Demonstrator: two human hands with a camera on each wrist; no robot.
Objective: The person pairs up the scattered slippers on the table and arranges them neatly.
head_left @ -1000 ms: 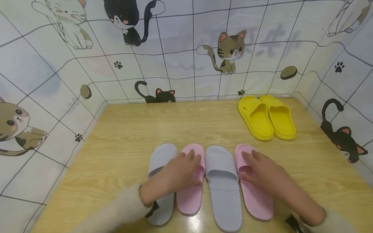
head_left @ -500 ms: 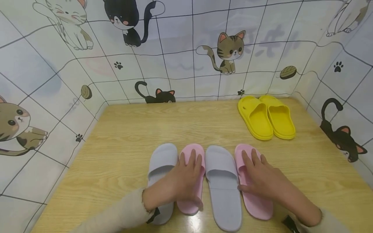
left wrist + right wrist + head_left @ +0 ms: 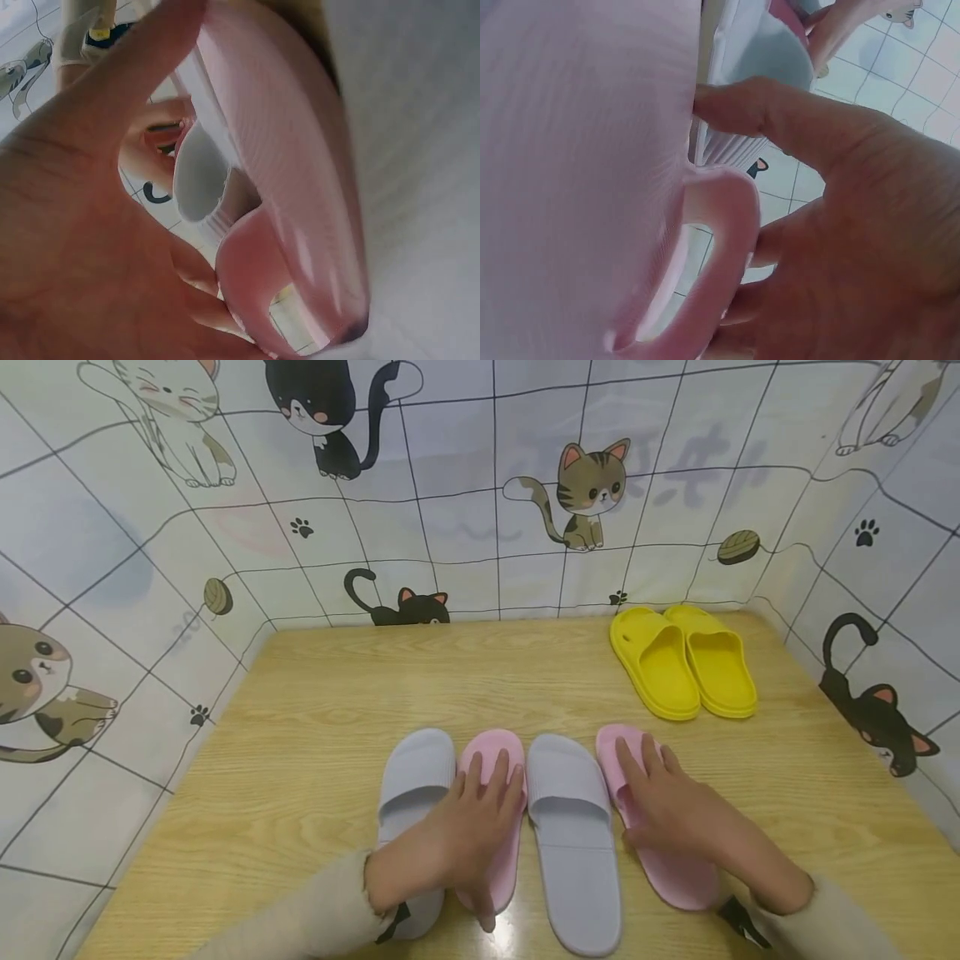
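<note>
Four slippers stand side by side, toes away from me. The left hand (image 3: 472, 818) spreads straight fingers over the strap of the left pink slipper (image 3: 491, 743), its thumb (image 3: 120, 82) pointing back by the heel. On the right pink slipper (image 3: 684, 883) lies the right hand (image 3: 671, 806), fingers extended over the strap. Its thumb (image 3: 735, 105) touches the sole's inner edge in the right wrist view. That slipper slants, heel out to the right. Beside the left hand is a grey slipper (image 3: 420, 752), partly covered by the forearm. Another grey slipper (image 3: 582, 885) sits between both pink ones.
A pair of yellow clogs (image 3: 678, 677) stands at the back right of the wooden tabletop (image 3: 315, 710). Cat-printed, tile-patterned walls (image 3: 480, 502) enclose the back and both sides.
The right pink slipper has turned, its toe shifting left and its heel right, with the right hand on it. The left hand's thumb has swung back toward the heel.
</note>
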